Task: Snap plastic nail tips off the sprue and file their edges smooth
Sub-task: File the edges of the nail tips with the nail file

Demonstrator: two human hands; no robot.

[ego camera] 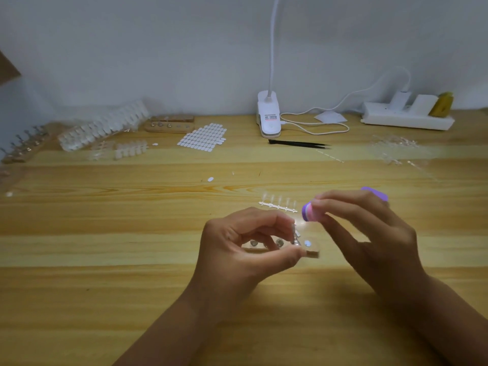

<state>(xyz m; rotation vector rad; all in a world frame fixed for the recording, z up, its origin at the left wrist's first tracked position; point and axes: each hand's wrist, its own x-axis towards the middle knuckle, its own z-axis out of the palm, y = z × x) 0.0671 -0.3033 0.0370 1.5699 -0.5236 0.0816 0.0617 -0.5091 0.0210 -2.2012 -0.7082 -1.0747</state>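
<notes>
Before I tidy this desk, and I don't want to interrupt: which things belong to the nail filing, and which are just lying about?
In use: nail file in the right hand; wooden holder in the left hand; sprue of tips.
Lying about: tweezers; clip lamp; power strip; sheet of white ovals.

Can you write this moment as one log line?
left hand: pinches metal holder | right hand: holds purple file | sprue: on table

At the back of your wooden surface [105, 260] stands a white clip lamp [268, 116], its cable [317, 126] looping right toward a power strip [406, 118]. Black tweezers [298, 144] lie just before it, and a sheet of white oval stickers [202, 137] lies to the left.
</notes>
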